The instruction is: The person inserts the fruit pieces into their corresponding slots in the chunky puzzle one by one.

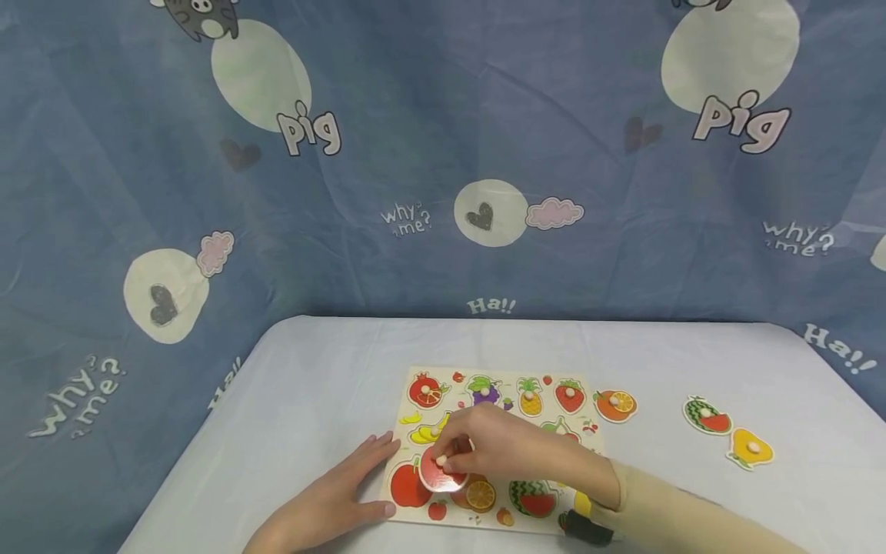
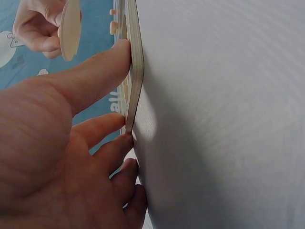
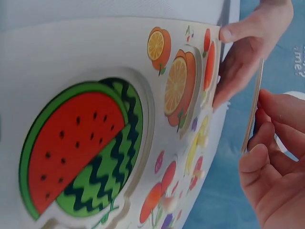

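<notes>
At the lower centre of the frame, the right hand [image 1: 484, 442] pinches the knob of a round red piece [image 1: 446, 481], held above the fruit board [image 1: 501, 496] and partly covering the printed apple [image 1: 408, 488]; the left hand [image 1: 346, 481], fingers extended and apart, touches the board's left edge. Fitting this piece seems the step in hand; the next move probably calls for lining it up leftward over the apple, then lowering it

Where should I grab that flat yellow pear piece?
Probably pinch its pale round knob, coming from above and the right: the knob stands up, the flat yellow pear piece lies face up, and the red-and-green watermelon piece sits close on its left.
</notes>
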`<act>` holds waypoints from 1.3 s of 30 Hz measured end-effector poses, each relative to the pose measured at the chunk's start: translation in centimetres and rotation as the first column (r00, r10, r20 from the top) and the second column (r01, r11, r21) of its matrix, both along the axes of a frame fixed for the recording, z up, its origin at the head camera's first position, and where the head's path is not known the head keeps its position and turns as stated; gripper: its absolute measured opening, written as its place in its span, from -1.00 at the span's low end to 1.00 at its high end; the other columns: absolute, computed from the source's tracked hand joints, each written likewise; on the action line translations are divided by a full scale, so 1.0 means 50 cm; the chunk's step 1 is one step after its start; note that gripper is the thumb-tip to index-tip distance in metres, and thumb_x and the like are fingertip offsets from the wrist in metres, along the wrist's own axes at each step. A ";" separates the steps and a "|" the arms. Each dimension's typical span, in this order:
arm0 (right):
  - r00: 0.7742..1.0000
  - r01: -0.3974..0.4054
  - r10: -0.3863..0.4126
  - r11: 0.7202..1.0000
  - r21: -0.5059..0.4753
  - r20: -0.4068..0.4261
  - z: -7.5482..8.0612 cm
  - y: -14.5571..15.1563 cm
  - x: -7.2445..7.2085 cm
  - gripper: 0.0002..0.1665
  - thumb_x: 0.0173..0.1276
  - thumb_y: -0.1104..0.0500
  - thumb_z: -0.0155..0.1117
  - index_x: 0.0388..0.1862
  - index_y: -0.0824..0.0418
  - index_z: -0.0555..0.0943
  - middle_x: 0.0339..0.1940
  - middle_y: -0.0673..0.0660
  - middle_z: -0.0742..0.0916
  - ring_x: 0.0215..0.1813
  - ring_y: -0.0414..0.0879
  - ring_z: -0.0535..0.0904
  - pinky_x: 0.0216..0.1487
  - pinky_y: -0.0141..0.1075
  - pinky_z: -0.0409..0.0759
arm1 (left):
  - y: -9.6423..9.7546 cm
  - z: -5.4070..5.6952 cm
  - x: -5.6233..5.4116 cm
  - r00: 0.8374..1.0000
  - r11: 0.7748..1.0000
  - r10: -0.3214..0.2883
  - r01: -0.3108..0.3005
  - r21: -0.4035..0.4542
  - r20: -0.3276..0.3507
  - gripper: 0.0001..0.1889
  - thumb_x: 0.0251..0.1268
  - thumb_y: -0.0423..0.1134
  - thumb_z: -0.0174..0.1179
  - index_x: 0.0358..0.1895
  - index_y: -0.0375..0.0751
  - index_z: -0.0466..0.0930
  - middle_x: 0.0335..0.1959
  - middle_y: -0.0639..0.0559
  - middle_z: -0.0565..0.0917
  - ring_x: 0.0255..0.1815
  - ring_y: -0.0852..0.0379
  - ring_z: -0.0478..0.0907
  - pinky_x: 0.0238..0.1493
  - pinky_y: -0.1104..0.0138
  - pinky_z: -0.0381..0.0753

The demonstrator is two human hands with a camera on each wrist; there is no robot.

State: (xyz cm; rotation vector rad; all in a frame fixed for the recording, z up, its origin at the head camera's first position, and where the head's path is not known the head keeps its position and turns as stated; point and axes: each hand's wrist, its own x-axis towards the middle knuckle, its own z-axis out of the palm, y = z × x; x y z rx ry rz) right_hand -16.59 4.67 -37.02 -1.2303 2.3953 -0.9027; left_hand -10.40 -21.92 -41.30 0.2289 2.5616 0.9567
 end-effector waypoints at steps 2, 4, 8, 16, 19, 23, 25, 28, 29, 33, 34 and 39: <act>1.000 -0.002 0.002 1.000 -0.001 0.003 -0.003 -0.006 -0.001 -0.85 0.32 0.20 0.40 -0.18 -0.03 0.75 -0.40 -0.30 0.62 -0.37 -0.37 0.49 -0.34 -0.49 0.56 | -0.001 0.000 0.000 1.000 1.000 -0.009 0.009 0.002 -0.009 -0.13 0.06 0.08 0.44 0.48 0.05 0.29 0.52 -0.02 0.21 0.51 -0.21 0.05 0.30 -0.30 0.19; 1.000 -0.013 0.013 1.000 -0.011 -0.001 -0.006 -0.012 -0.002 -0.85 0.31 0.21 0.40 -0.18 -0.02 0.75 -0.39 -0.30 0.62 -0.36 -0.38 0.49 -0.32 -0.50 0.57 | -0.001 0.000 0.000 1.000 1.000 -0.013 0.013 -0.001 -0.016 -0.14 0.06 0.08 0.44 0.48 0.05 0.30 0.52 -0.01 0.21 0.52 -0.20 0.04 0.30 -0.31 0.19; 0.999 -0.037 0.036 0.999 -0.035 -0.014 -0.010 -0.023 0.000 -0.86 0.30 0.24 0.40 -0.20 0.02 0.75 -0.38 -0.29 0.62 -0.34 -0.40 0.51 -0.30 -0.52 0.57 | -0.001 0.001 -0.002 1.000 1.000 -0.010 0.010 -0.011 -0.007 -0.13 0.05 0.10 0.44 0.47 0.04 0.30 0.53 0.00 0.20 0.53 -0.19 0.03 0.30 -0.32 0.18; 0.999 -0.035 0.035 0.999 -0.033 -0.008 -0.017 -0.044 0.001 -0.84 0.29 0.27 0.41 -0.19 0.07 0.76 -0.34 -0.22 0.68 -0.33 -0.41 0.52 -0.28 -0.54 0.56 | 0.001 0.002 -0.003 1.000 1.000 0.001 -0.001 -0.003 0.000 -0.13 0.04 0.14 0.44 0.47 0.08 0.31 0.53 0.02 0.20 0.54 -0.18 0.02 0.30 -0.32 0.16; 0.999 -0.032 0.031 0.999 -0.024 -0.014 -0.021 -0.051 0.002 -0.85 0.28 0.27 0.41 -0.19 0.07 0.76 -0.35 -0.24 0.67 -0.34 -0.41 0.51 -0.28 -0.55 0.56 | 0.001 0.002 -0.004 1.000 1.000 -0.004 0.004 0.009 -0.006 -0.13 0.04 0.14 0.44 0.47 0.08 0.30 0.53 0.02 0.20 0.54 -0.18 0.01 0.30 -0.33 0.17; 1.000 -0.026 0.026 0.999 -0.030 -0.013 -0.025 -0.059 0.004 -0.86 0.29 0.26 0.40 -0.19 0.07 0.75 -0.37 -0.25 0.66 -0.35 -0.41 0.50 -0.28 -0.55 0.55 | -0.003 0.003 -0.001 0.999 0.999 -0.022 0.022 0.030 -0.023 -0.14 0.06 0.11 0.43 0.47 0.07 0.31 0.53 0.02 0.20 0.54 -0.18 -0.01 0.32 -0.33 0.12; 1.000 -0.019 0.019 0.999 -0.034 -0.010 -0.026 -0.063 0.005 -0.86 0.30 0.25 0.40 -0.19 0.07 0.75 -0.38 -0.26 0.65 -0.36 -0.42 0.49 -0.28 -0.55 0.55 | -0.005 0.004 0.002 0.999 0.999 -0.026 0.027 0.038 -0.030 -0.15 0.06 0.10 0.43 0.47 0.07 0.31 0.53 0.03 0.19 0.55 -0.18 -0.02 0.32 -0.32 0.11; 1.000 -0.001 0.001 1.000 -0.025 -0.008 -0.027 -0.070 0.005 -0.86 0.30 0.24 0.41 -0.19 0.05 0.76 -0.41 -0.29 0.63 -0.38 -0.41 0.48 -0.30 -0.54 0.54 | -0.006 0.004 0.002 0.999 0.999 -0.023 0.024 0.038 -0.032 -0.15 0.06 0.10 0.44 0.47 0.09 0.30 0.53 0.03 0.19 0.55 -0.18 -0.02 0.33 -0.32 0.10; 1.000 0.005 -0.006 1.000 -0.019 -0.003 -0.027 -0.073 0.005 -0.86 0.29 0.23 0.41 -0.19 0.05 0.76 -0.42 -0.29 0.63 -0.38 -0.41 0.48 -0.31 -0.53 0.54 | -0.006 0.004 0.002 0.999 0.999 -0.020 0.022 0.036 -0.030 -0.15 0.06 0.09 0.44 0.47 0.09 0.30 0.54 0.03 0.19 0.55 -0.18 -0.03 0.33 -0.32 0.10; 0.999 0.024 -0.025 1.000 0.010 0.030 -0.031 -0.082 0.004 -0.87 0.28 0.22 0.42 -0.21 0.02 0.77 -0.47 -0.29 0.63 -0.41 -0.39 0.47 -0.33 -0.52 0.52 | -0.005 0.003 0.000 1.000 0.999 0.000 0.000 0.032 -0.009 -0.14 0.04 0.08 0.45 0.47 0.10 0.30 0.54 0.02 0.19 0.55 -0.18 -0.02 0.32 -0.34 0.10; 0.999 0.026 -0.027 1.000 0.017 0.042 -0.032 -0.084 0.004 -0.87 0.28 0.21 0.42 -0.21 0.02 0.77 -0.48 -0.29 0.64 -0.41 -0.39 0.47 -0.34 -0.52 0.52 | -0.004 0.003 -0.001 1.000 1.000 0.003 -0.003 0.031 -0.004 -0.14 0.04 0.08 0.45 0.47 0.10 0.30 0.54 0.02 0.19 0.55 -0.18 -0.02 0.31 -0.34 0.11; 0.997 0.016 -0.017 1.000 0.021 0.071 -0.042 -0.091 0.003 -0.88 0.27 0.22 0.43 -0.24 0.02 0.77 -0.49 -0.29 0.65 -0.43 -0.40 0.47 -0.35 -0.52 0.52 | -0.004 0.003 -0.002 1.000 1.000 0.009 -0.009 0.030 0.010 -0.13 0.03 0.07 0.46 0.47 0.10 0.30 0.54 0.01 0.19 0.54 -0.19 -0.02 0.31 -0.35 0.11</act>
